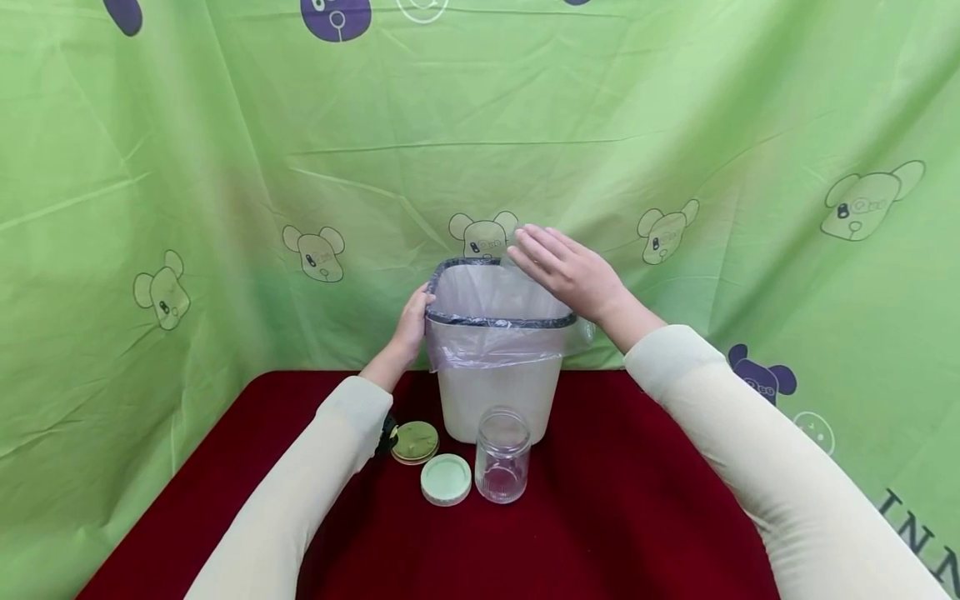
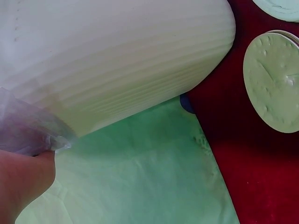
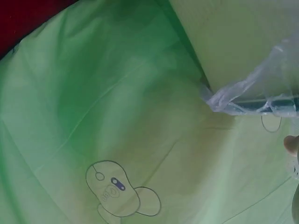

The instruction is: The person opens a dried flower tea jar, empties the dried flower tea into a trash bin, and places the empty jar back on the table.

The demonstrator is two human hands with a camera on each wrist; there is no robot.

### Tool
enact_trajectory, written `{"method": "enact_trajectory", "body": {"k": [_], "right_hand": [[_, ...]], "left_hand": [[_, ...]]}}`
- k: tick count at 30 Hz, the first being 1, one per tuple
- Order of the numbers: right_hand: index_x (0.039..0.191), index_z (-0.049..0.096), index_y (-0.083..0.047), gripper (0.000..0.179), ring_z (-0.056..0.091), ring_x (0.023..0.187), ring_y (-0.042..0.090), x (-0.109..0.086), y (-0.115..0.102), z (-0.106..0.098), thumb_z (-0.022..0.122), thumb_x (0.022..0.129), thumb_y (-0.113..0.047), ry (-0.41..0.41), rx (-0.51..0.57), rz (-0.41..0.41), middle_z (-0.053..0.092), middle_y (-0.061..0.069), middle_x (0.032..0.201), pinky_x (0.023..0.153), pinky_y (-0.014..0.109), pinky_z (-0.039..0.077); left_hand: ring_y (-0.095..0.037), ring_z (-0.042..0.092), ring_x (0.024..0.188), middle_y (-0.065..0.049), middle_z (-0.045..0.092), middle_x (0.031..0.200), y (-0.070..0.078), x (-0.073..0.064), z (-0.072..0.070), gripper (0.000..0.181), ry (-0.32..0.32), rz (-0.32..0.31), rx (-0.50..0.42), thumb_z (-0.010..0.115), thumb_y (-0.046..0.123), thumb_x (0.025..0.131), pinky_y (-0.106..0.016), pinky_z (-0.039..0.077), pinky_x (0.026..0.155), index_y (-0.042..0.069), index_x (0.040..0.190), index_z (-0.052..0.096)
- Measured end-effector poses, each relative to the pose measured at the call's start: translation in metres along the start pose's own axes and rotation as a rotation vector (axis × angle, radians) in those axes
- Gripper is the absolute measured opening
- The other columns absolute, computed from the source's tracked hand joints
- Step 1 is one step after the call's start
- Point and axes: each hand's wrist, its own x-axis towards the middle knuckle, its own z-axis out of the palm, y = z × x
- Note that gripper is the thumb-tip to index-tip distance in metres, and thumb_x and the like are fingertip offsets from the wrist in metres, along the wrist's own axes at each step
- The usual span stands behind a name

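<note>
A white trash bin (image 1: 495,392) stands at the table's back edge, lined with a translucent bag (image 1: 487,343) that folds over its dark rim. My left hand (image 1: 411,323) grips the bin's left side near the top; in the left wrist view its thumb side (image 2: 30,179) lies against the bag. Raised over the bin's right rim is my right hand (image 1: 573,275), fingers extended together. A clear, see-through thing (image 3: 293,165) shows between its thumb and fingers, mostly out of frame in the right wrist view; I cannot tell its kind.
In front of the bin, an open clear glass jar (image 1: 502,467) stands upright on the red tablecloth (image 1: 600,517). Beside it lie a pale green lid (image 1: 446,478) and a gold lid (image 1: 415,442). A green printed curtain (image 1: 390,150) hangs close behind the table.
</note>
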Motion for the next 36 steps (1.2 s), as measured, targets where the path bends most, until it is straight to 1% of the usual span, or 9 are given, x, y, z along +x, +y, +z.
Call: {"method": "enact_trajectory", "body": {"k": [5,7,9,14,17,21,26,33,36], "right_hand": [[0.134,0.051,0.004,0.052,0.044,0.128,0.040,-0.001,0.003,-0.001,0.048,0.085,0.022,0.088,0.100,0.191,0.049,0.026,0.137,0.110,0.044,0.029],[0.133,0.052,0.004,0.054,0.044,0.128,0.040,-0.001,0.003,-0.002,0.050,0.083,0.023,0.098,0.160,0.286,0.049,0.026,0.136,0.111,0.042,0.028],[0.134,0.050,0.005,0.059,0.042,0.129,0.041,-0.001,0.002,-0.003,0.054,0.078,0.024,0.081,0.235,0.388,0.047,0.027,0.137,0.112,0.041,0.026],[0.139,0.044,0.004,0.079,0.035,0.134,0.040,0.001,-0.001,-0.011,0.062,0.065,0.025,-0.006,0.428,0.654,0.041,0.026,0.142,0.114,0.037,0.020],[0.141,0.043,0.002,0.086,0.034,0.135,0.038,0.004,-0.004,-0.015,0.072,0.062,0.021,-0.040,0.525,0.804,0.041,0.023,0.142,0.113,0.039,0.023],[0.143,0.042,-0.003,0.093,0.037,0.132,0.037,0.007,-0.005,-0.018,0.081,0.061,0.013,-0.088,0.659,0.989,0.041,0.020,0.143,0.108,0.049,0.031],[0.145,0.040,-0.004,0.093,0.040,0.128,0.039,0.002,-0.003,-0.019,0.085,0.064,0.003,-0.148,0.784,1.143,0.041,0.019,0.144,0.105,0.058,0.031],[0.146,0.039,-0.004,0.091,0.043,0.124,0.040,-0.011,0.002,-0.027,0.087,0.069,-0.011,-0.185,0.878,1.288,0.047,0.022,0.138,0.103,0.059,0.031],[0.147,0.036,-0.003,0.091,0.044,0.123,0.040,-0.015,0.004,-0.032,0.086,0.072,-0.015,-0.201,0.948,1.359,0.048,0.022,0.137,0.103,0.057,0.032]], "left_hand": [[-0.032,0.040,0.129,-0.019,0.041,0.147,-0.001,0.001,0.000,0.059,0.002,0.003,0.001,0.038,0.017,0.091,-0.039,0.031,0.106,0.000,0.147,0.036],[-0.031,0.040,0.129,-0.018,0.041,0.147,0.000,0.001,-0.001,0.059,0.003,0.003,0.004,0.038,0.017,0.091,-0.039,0.030,0.106,0.000,0.147,0.037],[-0.030,0.039,0.129,-0.018,0.041,0.147,0.000,0.001,-0.001,0.059,0.001,0.005,0.011,0.038,0.018,0.091,-0.039,0.030,0.106,0.000,0.148,0.036],[-0.031,0.039,0.130,-0.018,0.041,0.147,0.001,0.001,-0.001,0.059,-0.005,0.019,0.011,0.038,0.018,0.092,-0.039,0.030,0.107,0.000,0.148,0.036],[-0.031,0.040,0.128,-0.019,0.042,0.146,0.001,0.001,-0.001,0.058,-0.006,0.019,0.006,0.038,0.018,0.092,-0.039,0.031,0.106,0.000,0.147,0.036],[-0.031,0.041,0.127,-0.020,0.042,0.145,0.000,0.002,-0.002,0.059,-0.004,0.020,0.000,0.037,0.017,0.091,-0.038,0.031,0.105,-0.001,0.147,0.036],[-0.032,0.040,0.128,-0.021,0.042,0.145,-0.001,0.003,-0.002,0.059,-0.005,0.024,0.000,0.037,0.016,0.091,-0.037,0.031,0.105,-0.002,0.147,0.036],[-0.032,0.041,0.126,-0.021,0.044,0.143,-0.001,0.003,-0.001,0.060,-0.005,0.016,0.008,0.038,0.017,0.090,-0.036,0.032,0.104,-0.002,0.147,0.037],[-0.033,0.042,0.125,-0.022,0.044,0.143,-0.001,0.003,-0.001,0.060,-0.005,0.015,0.003,0.037,0.016,0.089,-0.037,0.032,0.104,-0.002,0.147,0.036]]}}
